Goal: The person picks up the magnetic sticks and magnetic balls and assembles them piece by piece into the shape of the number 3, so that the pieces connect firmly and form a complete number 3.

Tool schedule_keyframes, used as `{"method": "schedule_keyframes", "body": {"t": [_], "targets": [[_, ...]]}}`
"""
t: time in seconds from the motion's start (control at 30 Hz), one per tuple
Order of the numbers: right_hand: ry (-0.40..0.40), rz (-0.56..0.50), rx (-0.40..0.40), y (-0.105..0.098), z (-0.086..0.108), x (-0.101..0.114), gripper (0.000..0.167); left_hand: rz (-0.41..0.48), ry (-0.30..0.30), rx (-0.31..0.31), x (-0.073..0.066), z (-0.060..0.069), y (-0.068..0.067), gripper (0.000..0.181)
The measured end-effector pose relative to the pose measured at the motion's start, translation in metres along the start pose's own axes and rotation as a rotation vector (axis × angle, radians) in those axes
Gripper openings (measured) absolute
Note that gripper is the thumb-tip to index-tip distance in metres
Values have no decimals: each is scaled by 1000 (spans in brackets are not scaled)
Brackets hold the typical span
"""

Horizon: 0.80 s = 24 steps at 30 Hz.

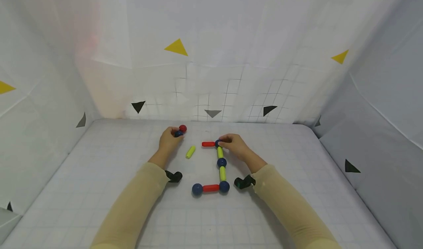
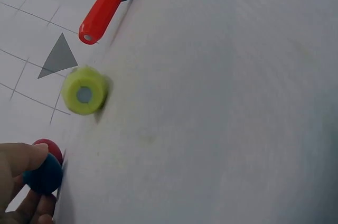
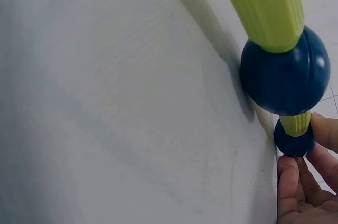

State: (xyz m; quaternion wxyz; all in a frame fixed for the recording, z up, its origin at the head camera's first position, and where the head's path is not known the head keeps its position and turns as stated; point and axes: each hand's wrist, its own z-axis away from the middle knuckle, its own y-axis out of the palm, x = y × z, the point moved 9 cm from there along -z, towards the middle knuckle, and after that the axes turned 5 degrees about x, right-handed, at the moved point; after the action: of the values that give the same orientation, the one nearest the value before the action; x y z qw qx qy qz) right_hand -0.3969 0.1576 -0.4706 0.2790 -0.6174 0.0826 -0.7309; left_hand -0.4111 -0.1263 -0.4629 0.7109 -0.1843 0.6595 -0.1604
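My left hand (image 1: 168, 141) pinches a dark blue ball (image 1: 179, 133) between thumb and fingers. A red ball (image 1: 183, 128) sits right beside that blue ball, partly hidden behind it in the left wrist view. On the right, my right hand (image 1: 235, 145) grips the far blue corner ball (image 3: 291, 143) of a chain of rods and balls. From this corner a red rod (image 1: 208, 144) points left with a free end, and a yellow-green rod (image 1: 220, 152) runs toward me to a middle blue ball (image 1: 221, 162). Between the hands lies a loose yellow-green rod (image 1: 190, 152).
The chain continues through another yellow-green rod (image 1: 223, 173) to a near corner ball (image 1: 224, 187), then a red rod (image 1: 210, 188) and an end ball (image 1: 197, 189). Dark wrist mounts (image 1: 244, 182) sit by both sleeves. A white wall (image 1: 211, 83) stands behind the table.
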Motion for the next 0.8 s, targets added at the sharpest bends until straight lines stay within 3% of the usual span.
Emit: {"method": "schedule_keyframes", "body": {"t": [0.43,0.8], "targets": [[-10,14,-3,-1,1,2,34,30,54,10,-6,7,1,38],[7,9,-1,0,2,1,33,23,51,109,-15,9,24,44]]}}
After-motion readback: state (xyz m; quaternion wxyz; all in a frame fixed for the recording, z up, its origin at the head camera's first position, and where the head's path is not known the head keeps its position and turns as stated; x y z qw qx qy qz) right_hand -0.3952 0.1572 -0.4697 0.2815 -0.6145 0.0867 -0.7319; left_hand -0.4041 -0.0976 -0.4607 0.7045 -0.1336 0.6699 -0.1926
